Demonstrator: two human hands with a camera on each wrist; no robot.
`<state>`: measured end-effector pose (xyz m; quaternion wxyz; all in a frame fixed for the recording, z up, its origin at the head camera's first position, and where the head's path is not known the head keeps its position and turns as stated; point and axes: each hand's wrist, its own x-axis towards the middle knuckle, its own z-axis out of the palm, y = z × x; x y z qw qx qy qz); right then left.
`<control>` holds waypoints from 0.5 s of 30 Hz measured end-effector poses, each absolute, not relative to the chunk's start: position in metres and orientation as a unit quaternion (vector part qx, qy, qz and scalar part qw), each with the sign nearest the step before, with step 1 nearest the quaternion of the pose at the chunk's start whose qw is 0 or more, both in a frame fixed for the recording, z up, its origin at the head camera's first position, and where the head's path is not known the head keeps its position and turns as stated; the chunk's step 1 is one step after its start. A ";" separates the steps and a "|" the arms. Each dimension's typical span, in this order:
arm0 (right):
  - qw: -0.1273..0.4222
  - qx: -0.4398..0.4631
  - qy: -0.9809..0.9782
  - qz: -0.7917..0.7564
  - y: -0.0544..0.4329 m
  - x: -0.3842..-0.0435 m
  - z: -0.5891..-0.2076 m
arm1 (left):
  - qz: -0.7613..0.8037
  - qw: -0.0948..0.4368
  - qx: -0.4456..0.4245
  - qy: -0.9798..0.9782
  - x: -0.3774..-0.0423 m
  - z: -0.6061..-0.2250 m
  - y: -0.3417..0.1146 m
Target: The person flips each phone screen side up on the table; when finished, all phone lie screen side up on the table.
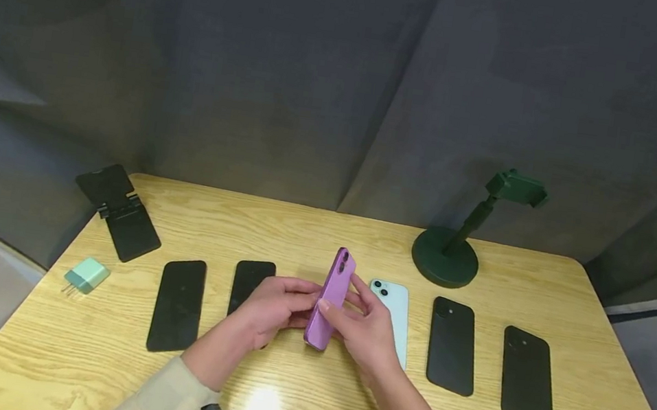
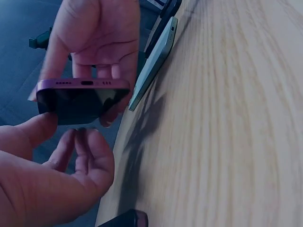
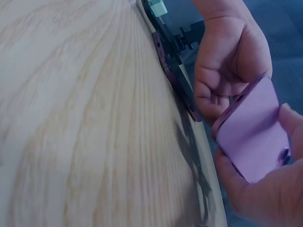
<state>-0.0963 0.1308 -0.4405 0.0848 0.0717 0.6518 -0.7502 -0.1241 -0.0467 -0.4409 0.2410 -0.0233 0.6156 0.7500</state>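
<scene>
A purple smartphone [image 1: 331, 302] is held upright and tilted above the table, its back with the camera lenses toward the right. My right hand [image 1: 366, 331] grips it by its long edges, with the thumb on the near side. My left hand [image 1: 274, 309] is at its left, on the screen side. In the left wrist view one left digit touches a corner of the dark screen [image 2: 78, 105], while the other fingers curl loosely below it. The right wrist view shows the plain purple back [image 3: 251, 132] in my right hand [image 3: 270, 189].
Beside my hands lie a black phone [image 1: 252, 279] and a pale blue phone [image 1: 394, 311], both partly covered. Further out are dark phones [image 1: 176, 306], [image 1: 453, 346], [image 1: 528, 380]. A green phone stand [image 1: 445, 256], black folding holder [image 1: 118, 212] and mint charger plug [image 1: 87, 275] stand around them.
</scene>
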 end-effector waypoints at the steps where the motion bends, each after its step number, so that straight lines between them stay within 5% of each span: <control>1: 0.089 0.067 0.644 -0.757 0.131 -0.096 -0.440 | 0.741 0.239 -0.021 0.627 -0.124 -0.441 -0.047; 15: 0.136 -0.001 0.502 -0.854 0.136 -0.090 -0.435 | 0.677 0.201 -0.063 0.705 -0.126 -0.431 -0.043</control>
